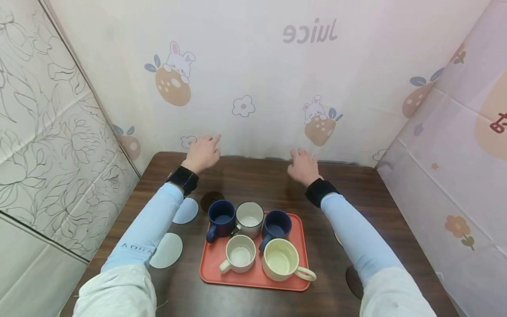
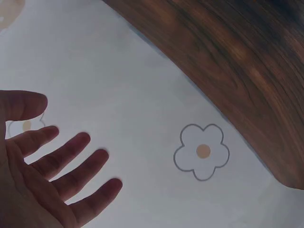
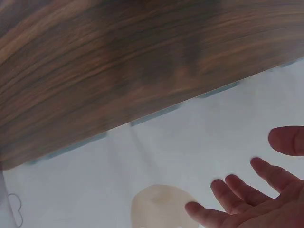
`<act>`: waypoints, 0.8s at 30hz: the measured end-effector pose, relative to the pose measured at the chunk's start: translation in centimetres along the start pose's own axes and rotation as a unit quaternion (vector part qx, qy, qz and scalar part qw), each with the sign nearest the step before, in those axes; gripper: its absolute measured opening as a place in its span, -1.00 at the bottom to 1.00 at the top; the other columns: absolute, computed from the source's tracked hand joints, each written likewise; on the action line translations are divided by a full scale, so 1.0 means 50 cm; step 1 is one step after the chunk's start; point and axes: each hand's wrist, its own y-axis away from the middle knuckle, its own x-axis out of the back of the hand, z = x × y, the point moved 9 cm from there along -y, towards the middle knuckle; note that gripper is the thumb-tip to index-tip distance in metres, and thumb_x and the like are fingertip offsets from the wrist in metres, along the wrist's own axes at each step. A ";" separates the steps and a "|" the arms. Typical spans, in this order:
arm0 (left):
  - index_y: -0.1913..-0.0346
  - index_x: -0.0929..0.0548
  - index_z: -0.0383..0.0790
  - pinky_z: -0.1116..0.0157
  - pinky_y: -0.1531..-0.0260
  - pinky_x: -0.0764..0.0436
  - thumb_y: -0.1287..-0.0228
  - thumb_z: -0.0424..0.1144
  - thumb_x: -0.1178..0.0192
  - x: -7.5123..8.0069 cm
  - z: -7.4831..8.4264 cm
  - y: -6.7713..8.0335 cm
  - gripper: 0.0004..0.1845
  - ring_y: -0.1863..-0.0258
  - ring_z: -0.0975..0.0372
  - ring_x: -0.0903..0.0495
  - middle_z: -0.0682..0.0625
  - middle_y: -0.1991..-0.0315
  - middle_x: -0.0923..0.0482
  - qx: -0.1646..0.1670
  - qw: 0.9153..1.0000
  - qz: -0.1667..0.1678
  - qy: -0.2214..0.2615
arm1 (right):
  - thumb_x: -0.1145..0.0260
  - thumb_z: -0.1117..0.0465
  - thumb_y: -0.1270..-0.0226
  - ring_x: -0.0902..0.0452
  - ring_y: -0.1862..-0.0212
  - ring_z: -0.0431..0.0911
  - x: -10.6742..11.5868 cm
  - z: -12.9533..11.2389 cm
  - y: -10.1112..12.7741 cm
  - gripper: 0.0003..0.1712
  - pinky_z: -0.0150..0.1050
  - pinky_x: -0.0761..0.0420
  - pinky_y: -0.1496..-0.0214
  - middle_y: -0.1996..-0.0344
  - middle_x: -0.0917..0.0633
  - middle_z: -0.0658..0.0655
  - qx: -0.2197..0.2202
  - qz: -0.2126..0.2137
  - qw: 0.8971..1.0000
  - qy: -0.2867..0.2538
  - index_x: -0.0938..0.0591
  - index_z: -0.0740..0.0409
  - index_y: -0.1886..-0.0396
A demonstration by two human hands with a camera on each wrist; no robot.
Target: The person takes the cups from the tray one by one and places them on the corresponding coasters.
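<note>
Both hands reach out over the far edge of the wooden table, holding nothing. My left hand (image 1: 203, 153) has its fingers spread and relaxed; in the left wrist view the left hand (image 2: 52, 180) shows an empty palm. On the right, my right hand (image 1: 304, 167) hangs loosely, and its fingers (image 3: 237, 192) are apart in the right wrist view. Nearer the body lies a red tray (image 1: 253, 281) bearing two navy mugs (image 1: 222, 213) (image 1: 278, 223), a white mug with a dark rim (image 1: 249, 216), a small cream mug (image 1: 240, 255) and a pale yellow mug (image 1: 280, 259).
Left of the tray are a light blue disc (image 1: 186, 211), a pale green disc (image 1: 167, 251) and a dark brown disc (image 1: 211, 200). Another dark disc (image 1: 354, 281) is partly covered by the right sleeve. A patterned wall covering (image 1: 253, 79) rises behind the table (image 1: 253, 176).
</note>
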 end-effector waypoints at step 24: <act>-0.13 -0.75 -0.27 -0.24 0.04 -0.57 -0.38 -0.26 -0.31 -0.125 -0.099 0.341 -0.68 -0.08 -0.23 -0.55 -0.31 -0.12 -0.59 0.025 0.999 -0.031 0.009 | -0.43 0.33 -0.26 -0.61 0.16 0.12 -0.139 0.000 0.285 -0.63 0.08 -0.67 0.07 0.16 -0.73 0.27 0.013 -0.151 0.979 -0.136 -0.69 0.39 -0.05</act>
